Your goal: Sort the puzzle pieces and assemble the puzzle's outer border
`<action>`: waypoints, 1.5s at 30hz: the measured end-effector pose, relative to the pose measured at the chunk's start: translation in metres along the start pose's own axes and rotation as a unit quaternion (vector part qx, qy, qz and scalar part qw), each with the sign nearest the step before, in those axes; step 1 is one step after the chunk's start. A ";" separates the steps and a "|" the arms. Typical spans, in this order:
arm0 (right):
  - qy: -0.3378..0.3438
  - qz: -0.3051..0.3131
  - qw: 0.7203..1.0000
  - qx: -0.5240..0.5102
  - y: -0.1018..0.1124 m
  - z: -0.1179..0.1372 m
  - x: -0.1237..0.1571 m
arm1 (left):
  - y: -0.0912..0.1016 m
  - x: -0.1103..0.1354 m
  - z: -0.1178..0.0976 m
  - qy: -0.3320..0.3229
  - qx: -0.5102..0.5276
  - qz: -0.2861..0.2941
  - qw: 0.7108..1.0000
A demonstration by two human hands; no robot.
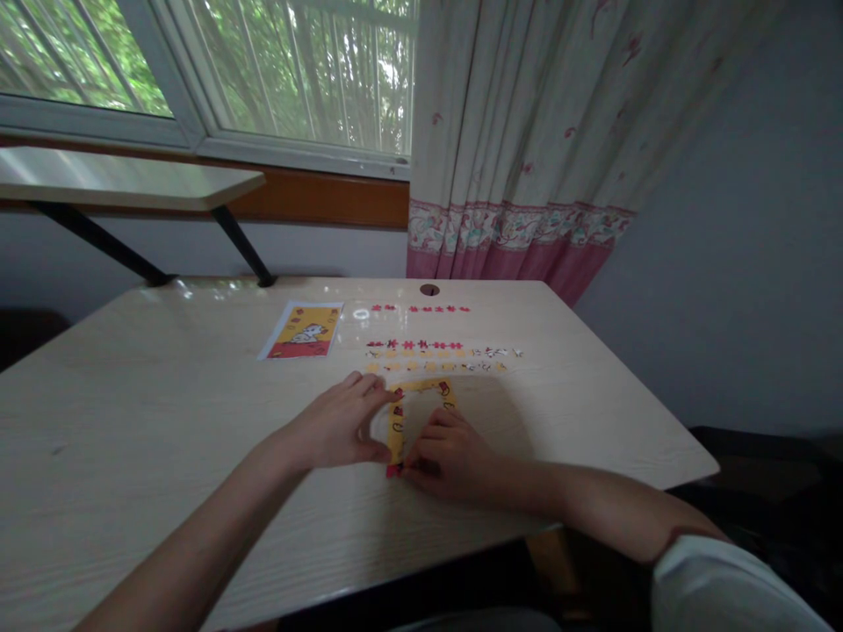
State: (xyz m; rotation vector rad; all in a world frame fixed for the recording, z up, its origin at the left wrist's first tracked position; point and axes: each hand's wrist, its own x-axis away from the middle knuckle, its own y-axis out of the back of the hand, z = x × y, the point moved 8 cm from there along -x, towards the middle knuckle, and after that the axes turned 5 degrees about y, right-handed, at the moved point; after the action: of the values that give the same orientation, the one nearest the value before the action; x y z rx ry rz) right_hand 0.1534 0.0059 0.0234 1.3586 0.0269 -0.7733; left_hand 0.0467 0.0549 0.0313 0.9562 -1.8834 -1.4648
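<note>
A partly joined jigsaw border (396, 430), mostly yellow with dark markings, lies on the table in front of me. It forms a left side, a top edge and a short right side. My left hand (346, 421) rests along its left side, thumb and fingers apart, fingertips touching the strip near its top and bottom. At the lower end of the left side, my right hand (448, 456) pinches a small red puzzle piece (393, 471) between thumb and finger. The right hand's back covers part of the inside of the border.
Rows of loose red pieces (414, 345) and yellow and white pieces (428, 368) lie beyond the border. A picture card (306, 332) with a white animal is at their left. Farther back are a cable hole (429, 290), a raised shelf (132, 180) and a curtain (520, 175).
</note>
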 end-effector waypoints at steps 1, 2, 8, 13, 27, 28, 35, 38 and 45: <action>-0.001 -0.002 1.000 0.005 0.000 0.000 0.000 | 0.000 0.000 0.000 -0.001 0.001 -0.001 1.000; -0.001 -0.004 1.000 0.007 0.001 0.000 0.000 | 0.000 0.000 0.000 -0.002 0.003 -0.003 1.000; 0.006 -0.006 1.000 0.000 0.002 0.001 -0.002 | 0.002 -0.001 -0.001 -0.001 0.013 -0.011 1.000; 0.000 0.000 1.000 -0.003 0.002 0.000 -0.001 | 0.001 -0.001 -0.001 -0.004 0.010 -0.012 1.000; -0.014 0.018 1.000 -0.006 0.003 -0.002 -0.003 | -0.002 -0.001 -0.008 0.009 -0.026 -0.010 1.000; -0.014 0.015 1.000 -0.004 0.003 -0.003 -0.003 | -0.003 -0.001 -0.008 0.011 -0.027 -0.010 1.000; 0.051 0.033 0.998 0.013 0.000 0.006 0.003 | -0.002 -0.001 -0.008 0.010 -0.027 -0.023 0.999; 0.070 0.057 0.996 0.028 0.000 0.009 0.002 | -0.003 0.000 -0.007 0.014 -0.036 -0.023 0.999; 0.057 0.057 0.997 -0.004 0.023 -0.021 0.001 | -0.001 0.000 -0.006 -0.004 0.003 -0.012 1.000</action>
State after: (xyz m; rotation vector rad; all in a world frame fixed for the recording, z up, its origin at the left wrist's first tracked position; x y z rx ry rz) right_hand 0.1743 0.0245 0.0375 1.3833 0.0431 -0.5995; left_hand 0.0521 0.0513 0.0316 0.9793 -1.8888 -1.4803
